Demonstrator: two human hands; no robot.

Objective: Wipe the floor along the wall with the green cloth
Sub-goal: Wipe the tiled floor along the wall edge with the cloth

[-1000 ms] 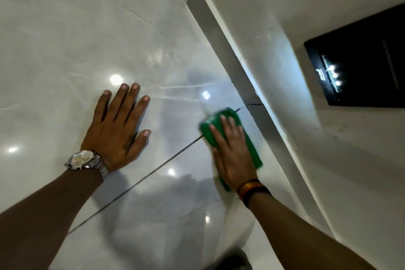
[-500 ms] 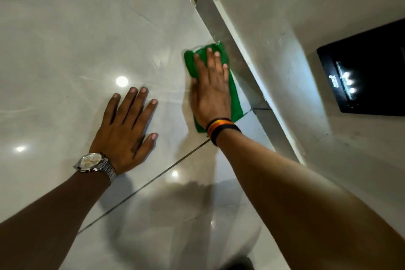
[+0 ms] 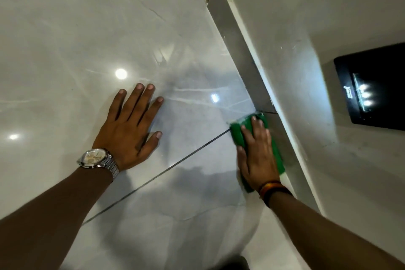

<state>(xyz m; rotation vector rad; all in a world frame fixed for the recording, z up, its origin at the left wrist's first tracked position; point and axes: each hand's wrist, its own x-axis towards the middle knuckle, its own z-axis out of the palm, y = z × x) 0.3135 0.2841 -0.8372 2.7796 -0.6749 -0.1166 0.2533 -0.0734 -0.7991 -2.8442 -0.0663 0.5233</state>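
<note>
The green cloth point(image 3: 237, 136) lies flat on the glossy pale tiled floor point(image 3: 109, 28), right against the grey skirting point(image 3: 236, 37) at the foot of the white wall point(image 3: 295, 17). My right hand point(image 3: 256, 153) presses flat on top of the cloth, fingers pointing away from me, and covers most of it. My left hand point(image 3: 131, 127), with a silver wristwatch, rests palm down on the bare floor to the left, fingers spread, holding nothing. A dark grout line point(image 3: 175, 164) runs between the two hands.
A black wall-mounted panel point(image 3: 377, 90) with small lit spots sits on the wall at the right. The skirting runs diagonally from top centre to lower right. Ceiling lights reflect off the floor. A dark shape shows at the bottom edge.
My right hand has slid the cloth back toward me along the skirting, after pushing it forward half a second ago. My left hand stays planted on the floor.
</note>
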